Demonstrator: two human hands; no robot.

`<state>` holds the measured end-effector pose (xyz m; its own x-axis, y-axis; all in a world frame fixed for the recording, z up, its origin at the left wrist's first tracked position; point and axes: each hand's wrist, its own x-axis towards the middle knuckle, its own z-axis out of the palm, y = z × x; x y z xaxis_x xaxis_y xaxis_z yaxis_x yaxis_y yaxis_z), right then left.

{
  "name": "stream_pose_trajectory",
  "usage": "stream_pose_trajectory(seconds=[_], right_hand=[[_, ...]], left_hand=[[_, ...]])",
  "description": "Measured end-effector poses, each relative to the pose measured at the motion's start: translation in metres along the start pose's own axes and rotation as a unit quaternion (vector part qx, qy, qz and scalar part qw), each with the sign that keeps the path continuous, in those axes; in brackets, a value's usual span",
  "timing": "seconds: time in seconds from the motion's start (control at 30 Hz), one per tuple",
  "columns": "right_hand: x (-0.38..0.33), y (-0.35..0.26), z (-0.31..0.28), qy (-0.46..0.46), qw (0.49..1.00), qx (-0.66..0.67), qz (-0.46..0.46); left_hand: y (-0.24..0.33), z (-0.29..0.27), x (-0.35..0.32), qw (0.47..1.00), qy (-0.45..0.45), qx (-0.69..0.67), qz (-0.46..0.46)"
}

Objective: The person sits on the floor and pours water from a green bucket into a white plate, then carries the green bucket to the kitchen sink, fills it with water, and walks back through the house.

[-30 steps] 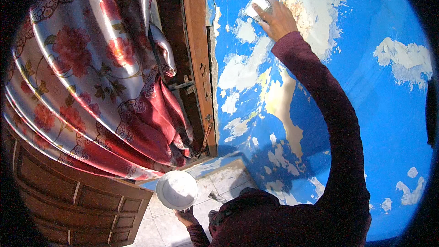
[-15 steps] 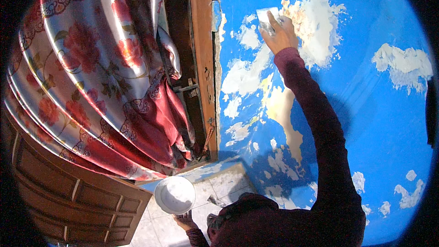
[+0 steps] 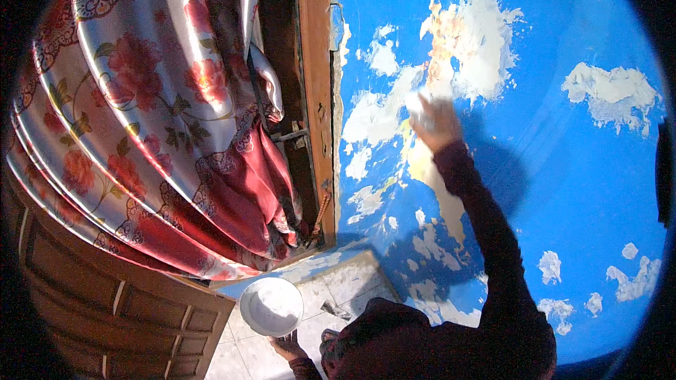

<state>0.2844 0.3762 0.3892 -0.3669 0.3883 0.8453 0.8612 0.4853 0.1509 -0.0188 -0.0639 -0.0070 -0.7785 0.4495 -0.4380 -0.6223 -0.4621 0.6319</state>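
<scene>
My right hand [image 3: 441,128] is closed around a flat, pale putty scraper [image 3: 415,101], blurred by motion, against the blue wall [image 3: 542,190]. The scraper is beside bare, cream-coloured patches below a large white putty patch [image 3: 486,49]. Low on the left, my left hand [image 3: 287,347] supports a round white bowl [image 3: 298,308] from its near side, fingers partly hidden beneath it. White material lies inside the bowl.
A shiny floral curtain [image 3: 134,119] hangs left of the wooden frame [image 3: 315,91]. Below it is a brown panelled door [image 3: 127,317]. Pale floor tiles [image 3: 243,355] show beneath the bowl. More white patches [image 3: 612,91] mark the wall to the right.
My right hand has moved down the wall with the scraper, from beside the upper white patch to below it. My left hand and the bowl have barely shifted.
</scene>
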Motion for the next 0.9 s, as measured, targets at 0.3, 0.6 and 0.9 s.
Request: stream_pose_trajectory(seconds=[0.3,0.6,0.9], right_hand=[[-0.332,-0.154,-0.030,-0.190,-0.079,0.839,0.503],[-0.468,-0.178,-0.007,-0.292,-0.191,0.758,0.551],[-0.591,-0.111,-0.028,-0.391,0.392,0.642,0.530]], left_hand=[[-0.008,-0.047,0.025,0.991,-0.060,0.089,-0.079],[-0.001,-0.021,-0.023,0.972,-0.135,0.137,-0.132],[-0.045,-0.017,-0.131,0.959,-0.221,0.000,-0.175]])
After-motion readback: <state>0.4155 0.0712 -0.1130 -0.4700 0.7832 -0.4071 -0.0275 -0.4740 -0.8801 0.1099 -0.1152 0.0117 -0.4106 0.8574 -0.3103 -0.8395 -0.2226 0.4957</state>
